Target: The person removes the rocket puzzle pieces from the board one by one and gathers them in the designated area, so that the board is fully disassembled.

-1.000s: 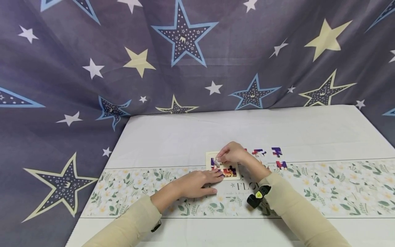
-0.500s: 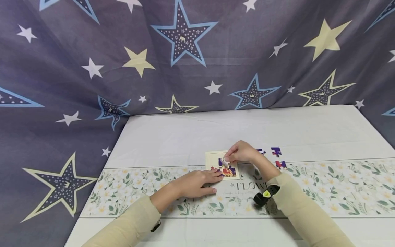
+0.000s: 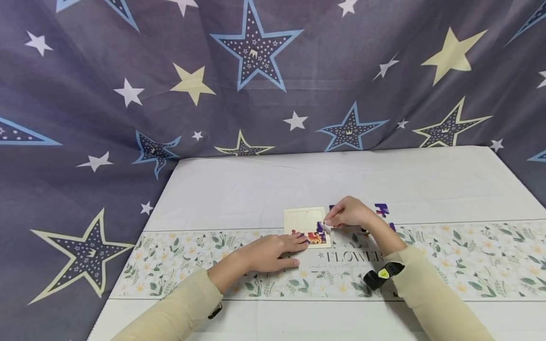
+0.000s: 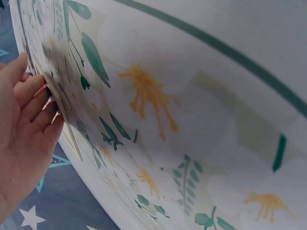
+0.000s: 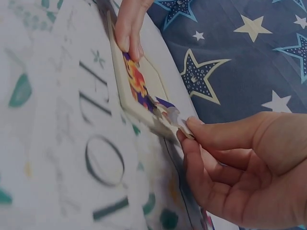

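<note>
A cream puzzle tray [image 3: 304, 219] lies on the tablecloth, with joined purple and orange jigsaw pieces [image 3: 314, 238] along its near edge. My left hand [image 3: 273, 252] rests on the tray's near left part, fingers extended over the pieces; in the left wrist view its fingertips lie at the tray [image 4: 66, 115]. At the tray's right side my right hand [image 3: 350, 213] pinches a jigsaw piece [image 5: 173, 115] between thumb and fingers. That piece is tilted, its pale side partly showing, right beside the end of the joined row.
Loose jigsaw pieces lie right of the tray, one purple piece [image 3: 381, 210] farther back and others partly hidden behind the right hand and forearm. The white tablecloth [image 3: 239, 189] carries a floral band [image 3: 469, 260] with lettering. A star-patterned curtain [image 3: 298, 61] hangs behind the table.
My right hand has moved rightward with the pinched jigsaw piece, from the tray's upper left to its right edge. The left hand has stayed in place on the tray.
</note>
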Tool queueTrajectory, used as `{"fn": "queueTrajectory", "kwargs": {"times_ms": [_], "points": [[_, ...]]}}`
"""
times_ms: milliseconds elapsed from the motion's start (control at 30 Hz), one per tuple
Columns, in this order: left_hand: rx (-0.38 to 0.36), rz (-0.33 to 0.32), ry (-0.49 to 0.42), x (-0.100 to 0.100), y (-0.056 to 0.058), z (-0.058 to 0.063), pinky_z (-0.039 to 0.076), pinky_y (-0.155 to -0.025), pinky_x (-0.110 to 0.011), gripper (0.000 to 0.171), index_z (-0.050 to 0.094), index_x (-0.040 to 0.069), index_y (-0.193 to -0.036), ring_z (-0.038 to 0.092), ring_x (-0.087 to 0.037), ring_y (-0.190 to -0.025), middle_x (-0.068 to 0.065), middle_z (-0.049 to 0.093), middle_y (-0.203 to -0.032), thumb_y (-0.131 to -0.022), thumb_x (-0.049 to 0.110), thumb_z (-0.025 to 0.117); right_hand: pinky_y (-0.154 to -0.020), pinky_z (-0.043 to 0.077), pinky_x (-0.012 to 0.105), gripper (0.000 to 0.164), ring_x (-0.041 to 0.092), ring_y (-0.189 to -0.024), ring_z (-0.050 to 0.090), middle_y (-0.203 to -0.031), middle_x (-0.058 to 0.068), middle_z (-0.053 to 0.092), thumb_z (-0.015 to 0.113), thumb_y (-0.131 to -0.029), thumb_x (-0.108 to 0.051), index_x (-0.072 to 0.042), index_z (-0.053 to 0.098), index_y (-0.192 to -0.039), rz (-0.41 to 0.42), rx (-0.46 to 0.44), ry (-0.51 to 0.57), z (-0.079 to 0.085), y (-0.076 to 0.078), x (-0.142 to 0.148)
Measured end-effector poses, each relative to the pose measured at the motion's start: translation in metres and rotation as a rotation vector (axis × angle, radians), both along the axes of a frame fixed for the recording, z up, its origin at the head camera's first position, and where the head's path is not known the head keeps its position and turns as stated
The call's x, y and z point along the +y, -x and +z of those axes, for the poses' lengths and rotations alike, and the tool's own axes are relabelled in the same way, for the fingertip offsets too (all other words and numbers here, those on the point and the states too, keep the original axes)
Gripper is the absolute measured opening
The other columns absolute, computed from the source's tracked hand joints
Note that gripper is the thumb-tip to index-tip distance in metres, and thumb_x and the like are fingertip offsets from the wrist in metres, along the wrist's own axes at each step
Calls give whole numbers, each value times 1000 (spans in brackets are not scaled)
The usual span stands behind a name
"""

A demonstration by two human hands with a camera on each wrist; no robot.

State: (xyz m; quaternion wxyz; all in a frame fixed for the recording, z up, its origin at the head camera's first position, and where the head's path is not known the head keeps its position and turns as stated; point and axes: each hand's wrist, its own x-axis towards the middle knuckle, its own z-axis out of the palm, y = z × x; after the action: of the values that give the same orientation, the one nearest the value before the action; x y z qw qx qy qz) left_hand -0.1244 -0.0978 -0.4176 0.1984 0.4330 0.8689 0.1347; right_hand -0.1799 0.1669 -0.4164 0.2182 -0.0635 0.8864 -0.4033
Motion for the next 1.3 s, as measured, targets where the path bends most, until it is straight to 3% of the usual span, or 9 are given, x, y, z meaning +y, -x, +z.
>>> {"fn": "queueTrajectory", "kwargs": {"times_ms": [400,833,1300], "points": [[-16,11,2,-1,0,1,30,-120,-38,53,40,20,-147,29,-14,-147,4,32,-157,-99,40,50,-63,57,26,15,11,-63,65,-75,5,72,76,-81,-14,-2,75,-91,-22,29,-67,3,-11,20],[-5,5,0,-2,0,-2,30,-120,-39,53,40,21,-147,29,-15,-147,4,33,-157,-99,41,50,-57,47,22,8,12,-63,59,-73,4,71,77,-80,-12,-6,76,-85,-78,74,-166,7,-13,20],[3,0,-3,-2,0,-2,30,-120,-38,53,40,21,-147,28,-13,-147,5,33,-156,-99,41,49,-56,46,22,5,12,-61,58,-72,4,70,77,-79,-10,-7,76,-83,-107,110,-184,5,-15,18]]}}
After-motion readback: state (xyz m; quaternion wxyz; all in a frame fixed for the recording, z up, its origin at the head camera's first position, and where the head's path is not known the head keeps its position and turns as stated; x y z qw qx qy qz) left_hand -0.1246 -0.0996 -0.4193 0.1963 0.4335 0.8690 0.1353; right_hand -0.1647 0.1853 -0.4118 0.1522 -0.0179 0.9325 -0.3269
